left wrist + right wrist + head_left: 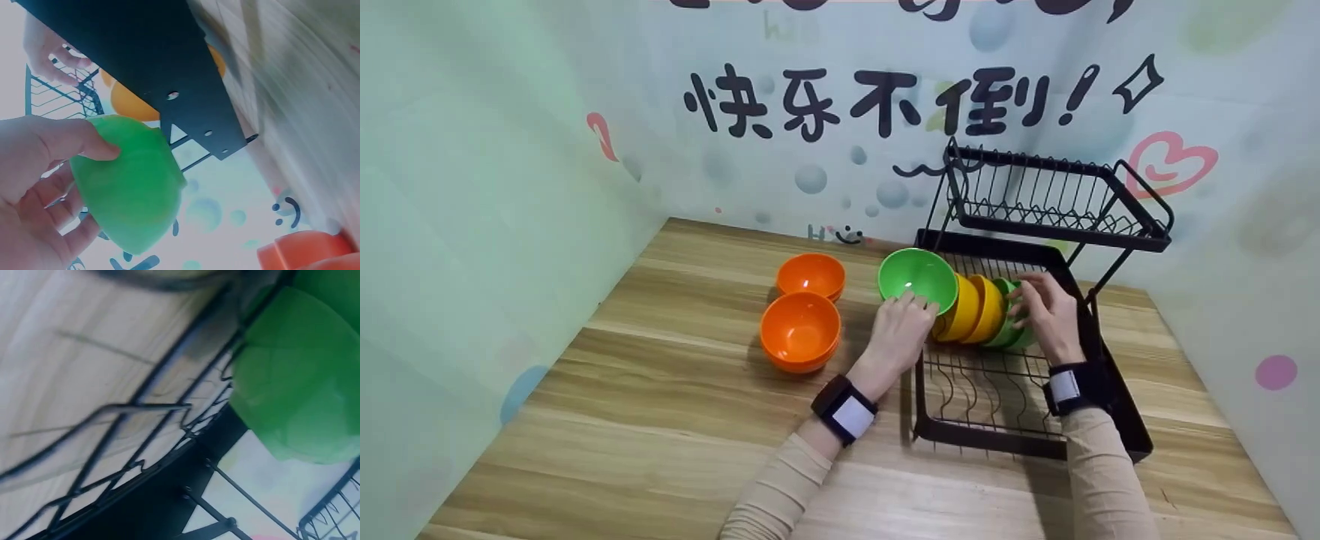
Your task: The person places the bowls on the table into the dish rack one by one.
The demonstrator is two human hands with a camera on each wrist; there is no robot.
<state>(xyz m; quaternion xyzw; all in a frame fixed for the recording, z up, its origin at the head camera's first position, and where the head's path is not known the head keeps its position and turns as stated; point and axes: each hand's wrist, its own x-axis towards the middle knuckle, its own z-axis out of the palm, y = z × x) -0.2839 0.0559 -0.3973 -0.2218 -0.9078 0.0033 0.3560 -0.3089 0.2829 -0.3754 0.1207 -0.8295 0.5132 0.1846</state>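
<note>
Here, left hand pinches 1 green bowl, right hand (fingers parted) near 2 yellow bowls.

Black lettering "快乐不倒!" on pale backdrop, cut-off characters above, small "H" below

Right of centre on the bench stands the rack, a row of bowls in its lower tier. Mid-frame, left of it, the near bowl stack sits before the far bowl stack.
</note>
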